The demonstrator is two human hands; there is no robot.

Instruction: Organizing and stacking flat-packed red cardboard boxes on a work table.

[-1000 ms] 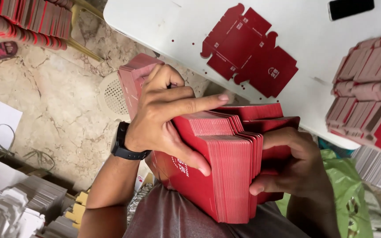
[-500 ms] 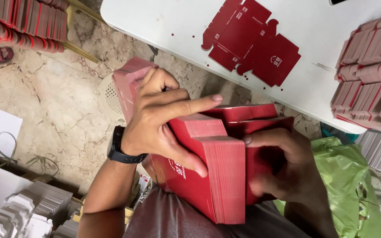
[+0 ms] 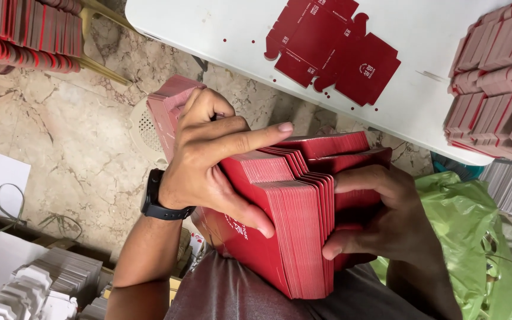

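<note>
A thick stack of flat red die-cut cardboard blanks (image 3: 294,225) rests on edge against my lap. My left hand (image 3: 208,160), with a black watch on the wrist, lies over the top of the stack, thumb pressed on its front face and index finger stretched across the edges. From the other side, my right hand (image 3: 380,222) clamps the stack with its fingers curled round the edge. Both hands grip the same stack. One unfolded red blank (image 3: 333,50) lies flat on the white table (image 3: 220,29) beyond.
Bundles of folded red cartons (image 3: 499,77) sit at the table's right end. More red stacks (image 3: 25,32) are at the upper left. A green plastic bag (image 3: 469,237) lies at my right, white and grey card stacks (image 3: 42,284) at lower left, on a marble floor (image 3: 72,136).
The stack has been squared up; its edges sit tighter and my right hand has slid a little lower along the side. The view has shifted slightly towards the table.
</note>
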